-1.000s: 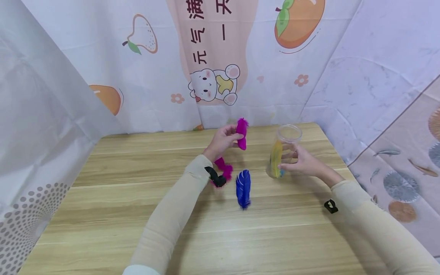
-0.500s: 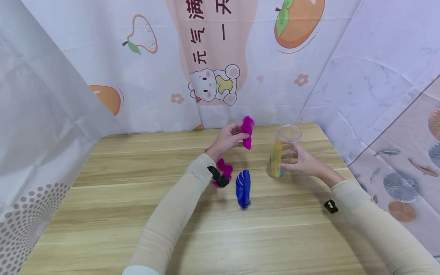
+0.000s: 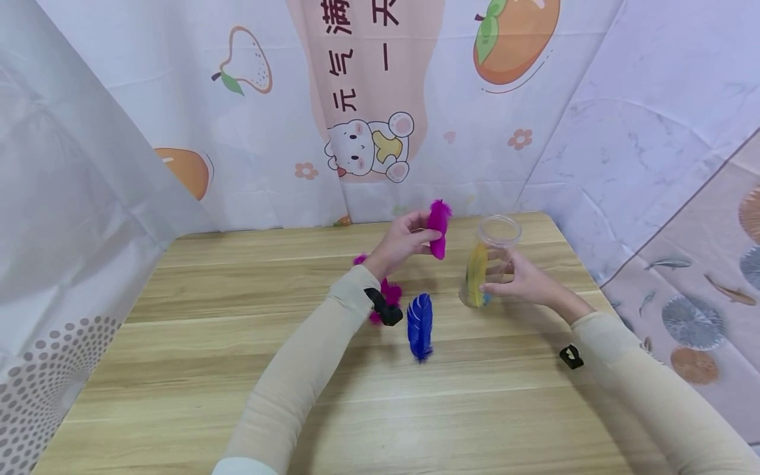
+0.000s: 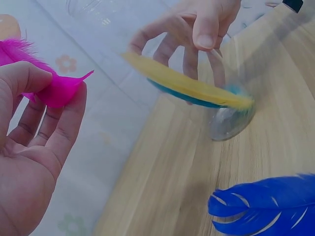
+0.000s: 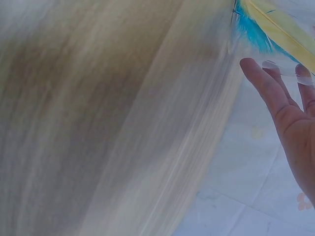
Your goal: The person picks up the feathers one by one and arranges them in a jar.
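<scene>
My left hand (image 3: 400,243) pinches a magenta feather (image 3: 438,231) between thumb and fingers, holding it raised to the left of a clear jar (image 3: 499,246). The jar stands upright on the table without a lid, and my right hand (image 3: 524,280) holds its right side with curled fingers. Inside the jar are a yellow feather (image 3: 477,274) and a teal feather (image 4: 184,98) behind it. A blue feather (image 3: 420,328) lies on the table in front of the jar. More magenta feathers (image 3: 390,293) lie under my left wrist, partly hidden by it.
The wood-grain table (image 3: 196,356) ends at a printed curtain (image 3: 237,165) along the back. Black straps are on my wrists: a left strap (image 3: 384,309) and a right strap (image 3: 571,356).
My left hand has moved right with the magenta feather, closer to the jar. My right hand and the jar have stayed in place.
</scene>
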A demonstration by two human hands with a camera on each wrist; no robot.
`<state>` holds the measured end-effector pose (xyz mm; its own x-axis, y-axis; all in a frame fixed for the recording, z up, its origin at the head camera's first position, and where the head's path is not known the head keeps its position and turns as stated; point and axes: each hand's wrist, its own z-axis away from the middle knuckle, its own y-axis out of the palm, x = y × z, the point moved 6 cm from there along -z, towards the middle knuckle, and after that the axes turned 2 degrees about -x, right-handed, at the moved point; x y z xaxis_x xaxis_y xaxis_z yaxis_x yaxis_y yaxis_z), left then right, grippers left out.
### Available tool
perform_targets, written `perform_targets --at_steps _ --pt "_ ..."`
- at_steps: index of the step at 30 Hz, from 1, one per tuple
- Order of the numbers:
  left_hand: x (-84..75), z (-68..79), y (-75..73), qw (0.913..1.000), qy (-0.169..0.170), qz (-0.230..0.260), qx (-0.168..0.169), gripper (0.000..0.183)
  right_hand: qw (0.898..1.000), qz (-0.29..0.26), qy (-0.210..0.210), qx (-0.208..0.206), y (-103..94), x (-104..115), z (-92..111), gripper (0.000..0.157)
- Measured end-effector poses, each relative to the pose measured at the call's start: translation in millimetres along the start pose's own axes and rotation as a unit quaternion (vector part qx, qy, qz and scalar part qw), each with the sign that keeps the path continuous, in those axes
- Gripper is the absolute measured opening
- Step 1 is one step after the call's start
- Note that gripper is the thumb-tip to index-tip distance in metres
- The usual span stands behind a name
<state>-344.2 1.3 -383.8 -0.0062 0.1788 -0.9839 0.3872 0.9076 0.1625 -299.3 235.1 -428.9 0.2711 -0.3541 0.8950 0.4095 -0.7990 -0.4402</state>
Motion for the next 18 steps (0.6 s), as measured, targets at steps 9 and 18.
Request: perform_targets --at_steps 9,18 --pt "-6.4 1.4 10.0 0.9999 -0.003 0.001 0.012 0.033 1.000 0.007 -0.005 -0.006 0.3 1.9 1.0 0.091" --pt "-20.5 7.9 31.6 0.9980 0.009 0.018 0.060 0.028 1.000 0.003 0.008 -0.004 0.0 0.8 1.0 0.093"
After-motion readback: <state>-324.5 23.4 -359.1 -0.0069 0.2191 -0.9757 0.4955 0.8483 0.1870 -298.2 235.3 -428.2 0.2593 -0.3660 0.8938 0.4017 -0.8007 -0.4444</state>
